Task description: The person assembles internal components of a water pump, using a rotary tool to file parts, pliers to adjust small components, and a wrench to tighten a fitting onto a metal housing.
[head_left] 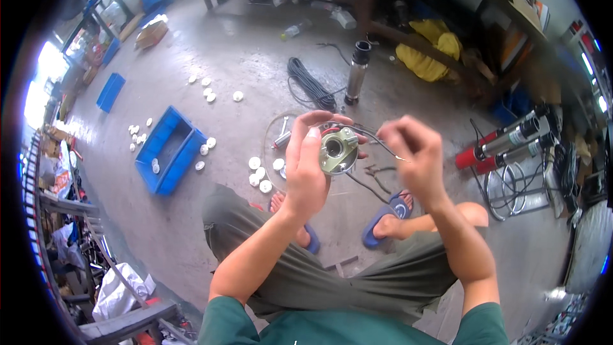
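My left hand (308, 160) grips a round metal motor part (338, 148) with a greenish face and a dark hole in its middle. From its upper edge a black cable (377, 137) curves over to my right hand (412, 153), with a bared end showing by the fingers. My right hand is closed around the cable near that end, its fingers partly blurred. Another dark cable (367, 187) hangs from the lower side of the part. On the floor just beyond, between my hands and feet, lie pliers (378, 179).
White round plastic pieces (255, 163) lie scattered around a blue bin (153, 179). A coiled black cable (311, 86) rests beside an upright metal cylinder (359, 70). Red-ended metal cylinders (504, 140) lie at right. A yellow cloth (429, 51) hangs by the bench.
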{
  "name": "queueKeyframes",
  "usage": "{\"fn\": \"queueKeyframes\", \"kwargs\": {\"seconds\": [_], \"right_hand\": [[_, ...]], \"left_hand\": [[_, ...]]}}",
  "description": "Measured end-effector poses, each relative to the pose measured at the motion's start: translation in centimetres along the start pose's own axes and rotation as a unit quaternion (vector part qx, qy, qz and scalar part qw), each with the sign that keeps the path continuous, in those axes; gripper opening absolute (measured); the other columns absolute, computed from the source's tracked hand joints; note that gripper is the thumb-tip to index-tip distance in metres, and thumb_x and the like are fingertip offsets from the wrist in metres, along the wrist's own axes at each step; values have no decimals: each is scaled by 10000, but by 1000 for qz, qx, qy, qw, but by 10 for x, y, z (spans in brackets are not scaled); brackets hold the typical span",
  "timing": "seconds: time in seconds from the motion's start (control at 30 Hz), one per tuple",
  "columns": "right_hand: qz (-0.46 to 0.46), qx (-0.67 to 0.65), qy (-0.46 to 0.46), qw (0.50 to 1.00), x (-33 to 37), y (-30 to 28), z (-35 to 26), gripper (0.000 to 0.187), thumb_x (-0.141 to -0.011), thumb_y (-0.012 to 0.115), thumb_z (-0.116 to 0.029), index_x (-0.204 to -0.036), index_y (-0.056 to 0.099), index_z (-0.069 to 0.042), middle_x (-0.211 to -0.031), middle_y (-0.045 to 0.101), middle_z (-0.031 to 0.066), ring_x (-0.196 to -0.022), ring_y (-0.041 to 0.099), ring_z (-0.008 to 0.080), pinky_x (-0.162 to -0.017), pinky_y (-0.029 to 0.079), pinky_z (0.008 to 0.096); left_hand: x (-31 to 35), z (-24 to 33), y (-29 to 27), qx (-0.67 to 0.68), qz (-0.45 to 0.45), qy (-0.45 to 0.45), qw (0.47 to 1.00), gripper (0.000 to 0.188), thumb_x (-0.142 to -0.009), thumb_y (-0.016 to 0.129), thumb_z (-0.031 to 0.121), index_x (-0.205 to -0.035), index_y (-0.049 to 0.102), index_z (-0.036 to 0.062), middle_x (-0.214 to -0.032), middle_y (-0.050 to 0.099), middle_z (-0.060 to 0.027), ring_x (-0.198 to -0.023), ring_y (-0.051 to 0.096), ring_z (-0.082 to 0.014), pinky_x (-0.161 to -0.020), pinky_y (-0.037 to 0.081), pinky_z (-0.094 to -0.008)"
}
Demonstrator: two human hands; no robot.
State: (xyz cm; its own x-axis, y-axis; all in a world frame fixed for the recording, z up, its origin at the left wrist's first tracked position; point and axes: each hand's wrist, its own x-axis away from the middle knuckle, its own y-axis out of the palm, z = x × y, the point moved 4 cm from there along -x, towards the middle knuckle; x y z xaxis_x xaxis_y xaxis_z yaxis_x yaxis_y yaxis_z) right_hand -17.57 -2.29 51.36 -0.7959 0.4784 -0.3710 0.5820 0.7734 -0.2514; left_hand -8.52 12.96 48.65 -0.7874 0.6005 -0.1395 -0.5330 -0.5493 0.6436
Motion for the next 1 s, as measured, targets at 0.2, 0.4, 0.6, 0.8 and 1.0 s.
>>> {"fn": "queueKeyframes", "kwargs": {"seconds": [0.2,0.4,0.6,0.8,1.0], "right_hand": [[-114,52,-59,990,19,36,-26,102,-837,784,-70,-916,753,-13,-784,680,61,-591,572,83,-517,433,250],[-78,-58,45,994,27,45,-7,127,-839,783,-66,-951,761,-11,-798,686,45,-581,539,62,-512,406,223],[-65,-154,100,981,31,53,-7,98,-898,743,-48,-966,756,21,-857,701,11,-716,580,37,-612,464,204],[-76,-199,149,966,33,50,-1,132,-914,748,-64,-1015,759,20,-902,726,15,-823,621,51,-716,501,211],[-94,-207,178,957,26,46,-2,147,-903,770,-95,-1002,766,14,-855,731,14,-789,605,41,-692,491,207]], "left_hand": [[4,4,-7,-122,18,125,985,286,-1031,299,98,-1258,424,-22,-1236,577,-177,-1039,658,-232,-906,552,-338],[4,2,-8,-36,44,96,994,187,-1041,447,114,-1201,443,16,-1203,587,-170,-981,684,-258,-846,588,-381],[1,2,-15,-5,95,49,994,126,-1019,517,92,-1123,479,33,-1101,624,-155,-916,709,-300,-790,613,-408],[1,8,-14,-54,66,70,994,129,-1005,483,74,-1122,484,20,-1102,634,-181,-901,718,-322,-761,626,-413],[-1,12,-19,-75,40,86,993,121,-1003,467,60,-1112,489,13,-1090,643,-191,-873,722,-307,-754,625,-401]]}}
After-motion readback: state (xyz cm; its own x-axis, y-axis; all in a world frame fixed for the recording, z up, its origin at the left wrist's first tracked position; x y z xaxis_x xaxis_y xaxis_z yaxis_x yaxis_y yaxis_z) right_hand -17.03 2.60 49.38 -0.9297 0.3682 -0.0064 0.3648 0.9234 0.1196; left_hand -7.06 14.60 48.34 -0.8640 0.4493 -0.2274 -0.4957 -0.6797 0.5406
